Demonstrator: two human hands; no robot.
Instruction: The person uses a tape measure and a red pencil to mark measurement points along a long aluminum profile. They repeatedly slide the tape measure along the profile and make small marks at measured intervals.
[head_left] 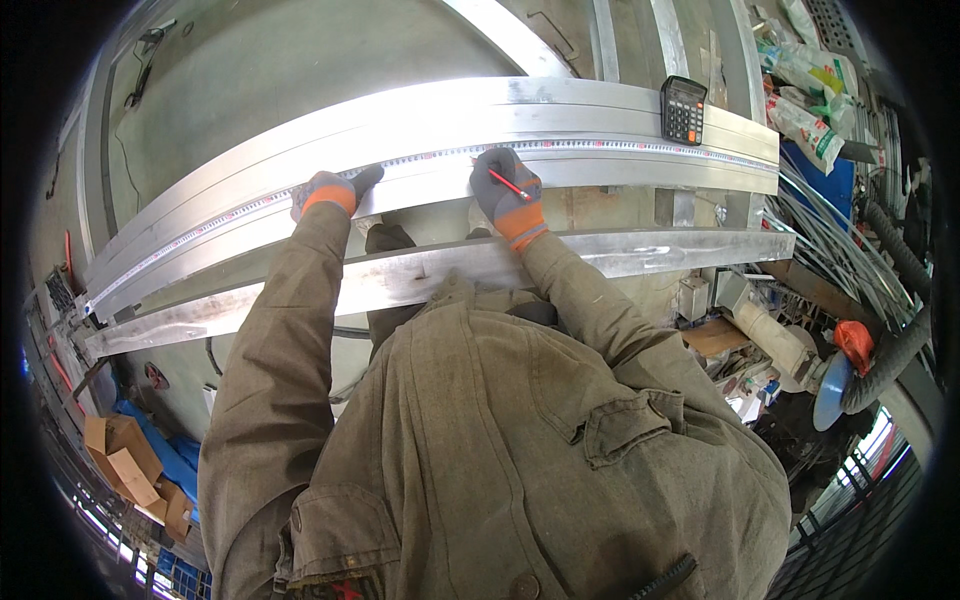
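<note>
Several silvery metal bars [430,110] lie side by side across the view in front of me. A tape measure's white blade [585,145] is stretched lengthwise along them. My left hand [332,190], in a grey and orange glove, rests over the tape and the near bars, one digit stretched out to the right; its other fingers are partly hidden. My right hand [508,190], gloved alike, is closed around a red pencil [508,183] at the bars' near edge, beside the tape. A black calculator [683,110] sits on the bars toward the right.
Closer to my body runs a separate metal beam [640,255]. Plastic bags [805,130] and a bundle of thin metal rods [835,235] lie at the right, with a grey hose [890,365] nearby. An open cardboard box [125,455] stands at the lower left.
</note>
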